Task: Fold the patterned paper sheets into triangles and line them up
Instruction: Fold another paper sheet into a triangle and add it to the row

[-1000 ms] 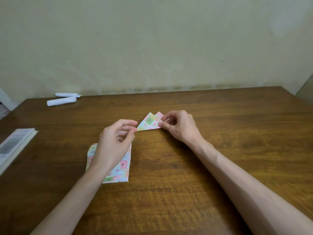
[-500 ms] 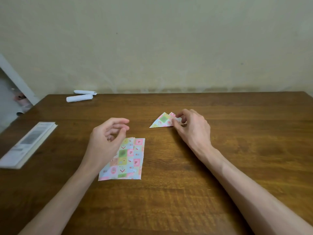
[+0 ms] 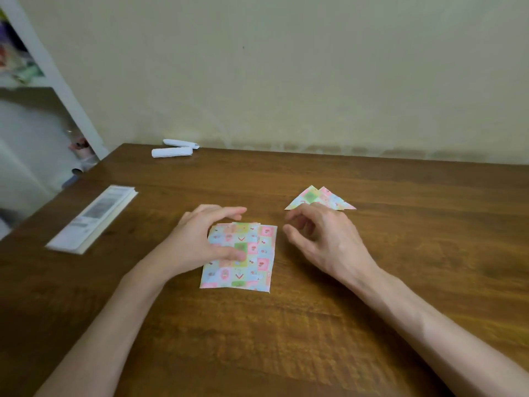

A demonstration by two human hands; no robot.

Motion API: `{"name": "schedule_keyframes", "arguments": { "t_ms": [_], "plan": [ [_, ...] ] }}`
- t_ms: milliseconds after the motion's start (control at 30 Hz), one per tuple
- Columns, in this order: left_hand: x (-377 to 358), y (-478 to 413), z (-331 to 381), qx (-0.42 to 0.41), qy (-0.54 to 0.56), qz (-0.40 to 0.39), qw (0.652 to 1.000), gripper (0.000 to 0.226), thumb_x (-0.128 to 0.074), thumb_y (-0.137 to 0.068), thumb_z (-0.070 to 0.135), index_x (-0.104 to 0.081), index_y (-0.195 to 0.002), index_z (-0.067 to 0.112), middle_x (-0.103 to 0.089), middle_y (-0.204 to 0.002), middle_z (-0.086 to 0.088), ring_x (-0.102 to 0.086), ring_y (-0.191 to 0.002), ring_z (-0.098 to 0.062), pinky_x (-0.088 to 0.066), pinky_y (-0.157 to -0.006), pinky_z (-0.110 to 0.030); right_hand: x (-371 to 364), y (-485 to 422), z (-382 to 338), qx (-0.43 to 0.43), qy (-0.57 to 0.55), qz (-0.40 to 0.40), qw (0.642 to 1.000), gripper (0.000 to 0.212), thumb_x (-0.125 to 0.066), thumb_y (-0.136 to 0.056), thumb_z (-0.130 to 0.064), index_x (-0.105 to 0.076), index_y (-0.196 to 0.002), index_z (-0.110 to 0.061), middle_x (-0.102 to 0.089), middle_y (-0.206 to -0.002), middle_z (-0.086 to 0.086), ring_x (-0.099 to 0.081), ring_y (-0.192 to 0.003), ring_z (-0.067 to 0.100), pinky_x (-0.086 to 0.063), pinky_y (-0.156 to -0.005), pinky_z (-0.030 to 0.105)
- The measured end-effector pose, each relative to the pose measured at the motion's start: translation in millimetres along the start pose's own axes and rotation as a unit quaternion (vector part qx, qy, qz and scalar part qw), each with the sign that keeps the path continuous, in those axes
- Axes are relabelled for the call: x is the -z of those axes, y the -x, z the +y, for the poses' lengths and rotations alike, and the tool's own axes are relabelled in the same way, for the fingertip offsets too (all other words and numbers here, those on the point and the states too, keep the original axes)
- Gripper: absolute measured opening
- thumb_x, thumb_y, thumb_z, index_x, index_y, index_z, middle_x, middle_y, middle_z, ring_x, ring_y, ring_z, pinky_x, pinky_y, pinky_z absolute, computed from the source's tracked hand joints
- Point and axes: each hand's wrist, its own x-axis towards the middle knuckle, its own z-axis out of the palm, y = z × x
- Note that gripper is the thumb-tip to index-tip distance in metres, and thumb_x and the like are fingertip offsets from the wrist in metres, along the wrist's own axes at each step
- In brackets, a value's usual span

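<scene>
The left hand [image 3: 204, 243] lay over the stack [image 3: 259, 262] of flat sheets, fingers stretched out loose and the thumb resting on the top sheet, I'd guess to pin the pile while one sheet was drawn off. The right hand [image 3: 325, 239] hung just beside the stack, fingers loosely curled and grasping nothing, likely about to take that sheet. Behind it two triangles [image 3: 317, 197] lay overlapped and pointing away, set apart from the stack, so the row had only begun. The table [image 3: 415, 276] was dark wood against a pale wall [image 3: 286, 81]. Two white rolls [image 3: 171, 152] sat at its far edge, a booklet [image 3: 94, 216] at the left, and a white shelf [image 3: 54, 78] stood beyond the corner.
</scene>
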Motion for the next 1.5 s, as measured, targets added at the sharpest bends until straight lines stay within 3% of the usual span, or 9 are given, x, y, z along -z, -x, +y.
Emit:
{"name": "schedule_keyframes", "arguments": {
  "t_ms": [167,467,667,767,933,1033,1200,1367,1500],
  "plan": [
    [-4,-1,0,-0.021,-0.013,0.005,1.0,0.08,-0.088,-0.074,0.049,-0.044,-0.14,0.058,-0.042,-0.124,0.041,-0.033,-0.134,-0.005,-0.035,-0.113,-0.047,-2,11,-2,0.009,-0.001,-0.01,1.0,0.014,-0.065,-0.095,-0.043,-0.067,-0.106,-0.035,-0.062,-0.091,-0.018,-0.058,-0.083,0.002,-0.052,-0.074,0.03],
    [-3,-5,-5,-0.032,0.02,0.081,0.996,0.052,-0.083,-0.084,0.038,-0.054,-0.12,0.061,-0.053,-0.128,0.03,-0.042,-0.134,-0.013,-0.042,-0.107,-0.044,-4,24,0,0.006,-0.017,-0.012,1.0,0.015,-0.064,-0.096,-0.044,-0.067,-0.108,-0.036,-0.055,-0.084,-0.023,-0.054,-0.087,0.001,-0.047,-0.074,0.026],
    [1,8,19,-0.153,0.164,0.156,0.962,0.038,-0.08,-0.081,0.03,-0.069,-0.114,0.046,-0.068,-0.113,0.035,-0.061,-0.116,0.01,-0.055,-0.082,-0.013,-1,32,-9,-0.034,-0.158,-0.04,0.986,0.031,-0.077,-0.088,-0.051,-0.071,-0.113,-0.033,-0.07,-0.098,-0.017,-0.064,-0.096,0.005,-0.053,-0.086,0.026],
    [-5,15,46,-0.175,0.293,0.132,0.931,0.039,-0.078,-0.077,0.025,-0.071,-0.114,0.033,-0.074,-0.112,0.024,-0.068,-0.111,0.003,-0.057,-0.082,-0.015,4,35,-15,-0.064,-0.3,-0.079,0.949,0.032,-0.082,-0.085,-0.046,-0.074,-0.112,-0.03,-0.075,-0.1,-0.01,-0.069,-0.092,0.01,-0.056,-0.087,0.031],
    [-26,14,67,-0.174,0.323,0.056,0.928,0.041,-0.072,-0.082,0.031,-0.067,-0.122,0.036,-0.069,-0.119,0.033,-0.06,-0.121,0.009,-0.054,-0.087,-0.014,16,45,-8,-0.061,-0.336,-0.023,0.94,0.009,-0.077,-0.095,-0.027,-0.077,-0.093,-0.018,-0.075,-0.085,0.002,-0.063,-0.077,0.028,-0.052,-0.074,0.043],
    [-30,11,68,-0.163,0.313,0.008,0.936,0.051,-0.068,-0.088,0.041,-0.061,-0.138,0.038,-0.067,-0.134,0.018,-0.059,-0.128,0.0,-0.054,-0.1,-0.027,31,57,5,-0.047,-0.317,-0.026,0.947,0.018,-0.077,-0.095,-0.026,-0.073,-0.085,-0.011,-0.065,-0.073,0.008,-0.046,-0.062,0.014,-0.039,-0.059,0.027],
    [-40,10,71,-0.206,0.282,0.03,0.937,0.056,-0.084,-0.078,0.029,-0.066,-0.131,0.028,-0.074,-0.109,0.005,-0.069,-0.107,-0.018,-0.055,-0.096,-0.047,52,77,25,0.008,-0.223,0.022,0.974,0.006,-0.078,-0.094,-0.023,-0.079,-0.088,-0.022,-0.067,-0.074,-0.003,-0.049,-0.063,0.004,-0.039,-0.061,0.022],
    [-57,8,67,-0.35,0.144,0.109,0.919,0.015,-0.087,-0.08,0.015,-0.08,-0.09,0.025,-0.072,-0.09,0.013,-0.069,-0.091,-0.01,-0.049,-0.087,-0.042,67,88,53,0.116,-0.04,0.084,0.989,0.014,-0.076,-0.093,-0.015,-0.081,-0.103,-0.022,-0.071,-0.107,-0.012,-0.067,-0.094,0.012,-0.051,-0.082,0.027],
    [-78,8,55,-0.457,-0.034,0.108,0.882,0.022,-0.078,-0.086,0.009,-0.082,-0.101,0.024,-0.072,-0.104,0.014,-0.067,-0.098,-0.005,-0.053,-0.081,-0.039,68,87,69,0.118,0.064,0.065,0.989,0.014,-0.076,-0.09,-0.025,-0.081,-0.103,-0.029,-0.067,-0.11,-0.014,-0.054,-0.088,0.01,-0.051,-0.069,0.032]
  ]
}}
